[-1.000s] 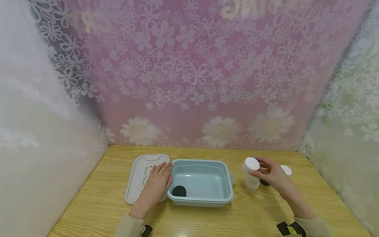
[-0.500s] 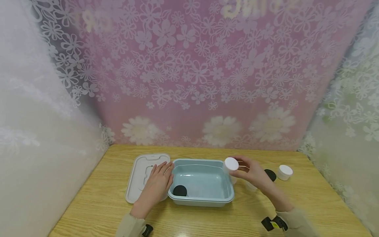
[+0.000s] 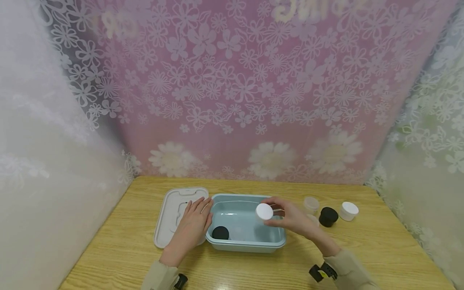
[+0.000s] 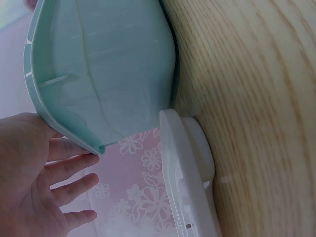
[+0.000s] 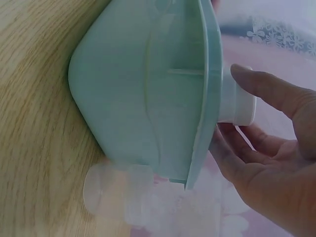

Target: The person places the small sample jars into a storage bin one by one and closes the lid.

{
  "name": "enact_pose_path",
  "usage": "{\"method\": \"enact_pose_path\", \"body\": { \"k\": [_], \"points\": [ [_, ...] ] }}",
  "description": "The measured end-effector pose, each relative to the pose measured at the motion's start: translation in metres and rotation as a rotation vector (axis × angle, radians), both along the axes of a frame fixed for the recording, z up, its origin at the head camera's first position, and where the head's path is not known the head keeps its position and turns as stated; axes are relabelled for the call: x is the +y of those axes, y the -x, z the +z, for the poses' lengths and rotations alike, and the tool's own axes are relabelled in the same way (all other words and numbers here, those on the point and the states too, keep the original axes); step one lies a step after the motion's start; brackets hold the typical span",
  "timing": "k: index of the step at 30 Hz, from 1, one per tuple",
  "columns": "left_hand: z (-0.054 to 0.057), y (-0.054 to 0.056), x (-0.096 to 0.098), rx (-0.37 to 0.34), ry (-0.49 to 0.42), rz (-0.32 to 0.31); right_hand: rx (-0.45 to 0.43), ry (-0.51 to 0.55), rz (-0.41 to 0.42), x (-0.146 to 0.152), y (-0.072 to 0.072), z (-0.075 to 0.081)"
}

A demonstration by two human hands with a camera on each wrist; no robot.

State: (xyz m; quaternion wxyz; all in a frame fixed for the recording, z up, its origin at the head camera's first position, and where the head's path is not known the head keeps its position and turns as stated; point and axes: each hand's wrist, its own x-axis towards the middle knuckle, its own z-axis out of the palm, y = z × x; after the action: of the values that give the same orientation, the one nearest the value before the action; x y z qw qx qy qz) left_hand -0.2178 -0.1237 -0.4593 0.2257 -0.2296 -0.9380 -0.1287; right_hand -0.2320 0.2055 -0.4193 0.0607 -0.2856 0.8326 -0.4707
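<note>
A light-blue plastic box stands on the wooden table. My left hand rests on its left rim; in the left wrist view that hand has spread, nearly straight fingers at the rim's corner. My right hand pinches a small jar with a white lid over the right part of the box. From the right wrist, the jar shows above the rim, held between thumb and fingers. Inside the box, a black-lidded jar sits in the near left corner.
A pale box lid lies left of the box, partly under my left hand. To the right stand clear jars, a black jar and a white jar. A translucent jar is close beside the box.
My right hand has carried the white-lidded jar leftward, from above the clear jars at the right to over the box. The left hand has stayed on the rim.
</note>
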Motion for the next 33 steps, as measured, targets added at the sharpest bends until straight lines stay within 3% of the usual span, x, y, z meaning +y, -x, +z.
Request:
{"method": "enact_pose_path", "body": {
  "k": [13,33],
  "points": [
    [0.002,-0.001,0.000,-0.007,0.004,0.006,0.039,-0.173,0.172,-0.018,0.010,-0.008],
    [0.001,0.000,0.001,-0.003,0.001,0.004,0.082,-0.432,0.193,-0.042,0.008,-0.009]
  ]
}}
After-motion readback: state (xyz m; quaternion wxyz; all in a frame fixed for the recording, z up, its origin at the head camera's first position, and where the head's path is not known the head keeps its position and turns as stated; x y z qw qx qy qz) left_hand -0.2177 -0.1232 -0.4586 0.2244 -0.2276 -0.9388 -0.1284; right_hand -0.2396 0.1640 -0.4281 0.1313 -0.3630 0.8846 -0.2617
